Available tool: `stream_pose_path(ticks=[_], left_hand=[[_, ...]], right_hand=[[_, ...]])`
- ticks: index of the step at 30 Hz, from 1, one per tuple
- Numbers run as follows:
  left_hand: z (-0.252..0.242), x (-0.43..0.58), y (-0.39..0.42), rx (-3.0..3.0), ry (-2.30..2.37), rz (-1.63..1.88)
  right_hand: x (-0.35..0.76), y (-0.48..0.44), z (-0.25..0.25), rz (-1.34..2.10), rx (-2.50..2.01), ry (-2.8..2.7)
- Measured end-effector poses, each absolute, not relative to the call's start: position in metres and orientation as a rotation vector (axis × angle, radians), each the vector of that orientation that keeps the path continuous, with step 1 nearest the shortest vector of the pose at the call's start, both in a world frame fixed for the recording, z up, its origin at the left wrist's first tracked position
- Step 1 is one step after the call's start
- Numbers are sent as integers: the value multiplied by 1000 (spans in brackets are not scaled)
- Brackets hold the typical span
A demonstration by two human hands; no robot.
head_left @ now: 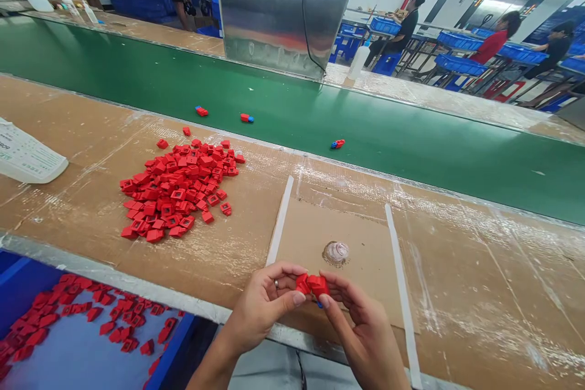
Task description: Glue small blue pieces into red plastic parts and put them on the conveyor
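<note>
Close to the table's front edge, my left hand (269, 295) pinches a small red plastic piece (302, 283) between thumb and fingers. My right hand (359, 311) grips another red plastic piece (319, 284), with a bit of blue showing under it. The two pieces touch each other; whether they are joined I cannot tell. Just beyond my hands, a small clear, whitish round lump (338, 251) sits on a cardboard sheet (306, 231) edged by white tape strips. To the left lies a heap of loose red plastic pieces (178, 189).
A green conveyor belt (283, 103) crosses behind the table, carrying several red-and-blue pieces (247, 117). At lower left, a blue bin (173, 350) holds more red pieces. A metal panel (283, 12) and a white bottle (359, 61) stand beyond the belt. Several people sit or stand farther back.
</note>
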State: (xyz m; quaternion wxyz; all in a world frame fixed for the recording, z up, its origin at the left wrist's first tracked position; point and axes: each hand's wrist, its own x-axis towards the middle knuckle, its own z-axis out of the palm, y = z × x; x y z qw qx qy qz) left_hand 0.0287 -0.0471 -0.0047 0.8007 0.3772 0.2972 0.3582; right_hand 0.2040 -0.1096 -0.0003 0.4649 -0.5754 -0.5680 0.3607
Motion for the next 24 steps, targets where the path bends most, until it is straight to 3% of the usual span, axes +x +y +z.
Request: stream_pose_path(ticks=[24], left_hand=[[-5,31,-47,1096,791,804]], right_hand=[[197,-107,1,779,-1286,-1550]])
